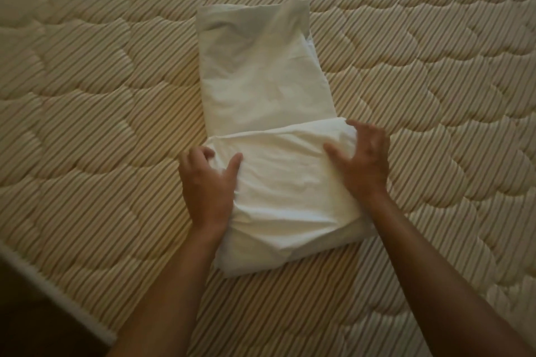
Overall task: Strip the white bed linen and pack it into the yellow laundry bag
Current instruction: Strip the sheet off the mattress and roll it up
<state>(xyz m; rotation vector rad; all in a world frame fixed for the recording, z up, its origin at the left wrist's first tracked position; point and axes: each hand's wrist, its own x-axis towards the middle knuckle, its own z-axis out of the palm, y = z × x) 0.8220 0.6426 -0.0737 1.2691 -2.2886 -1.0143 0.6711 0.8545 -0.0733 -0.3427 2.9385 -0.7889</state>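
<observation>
A folded white sheet (269, 90) lies in a long strip on the bare mattress, its near end doubled over into a thicker bundle. My left hand (207, 182) grips the left edge of that bundle, fingers curled round the fold and thumb on top. My right hand (362, 159) holds the bundle's right upper corner, fingers bent over the edge and thumb pressing on the cloth. The yellow laundry bag is not in view.
The quilted mattress (101, 95) with beige stripes fills nearly the whole view. Its white piped edge (58, 293) runs diagonally at the lower left, with dark floor beyond it.
</observation>
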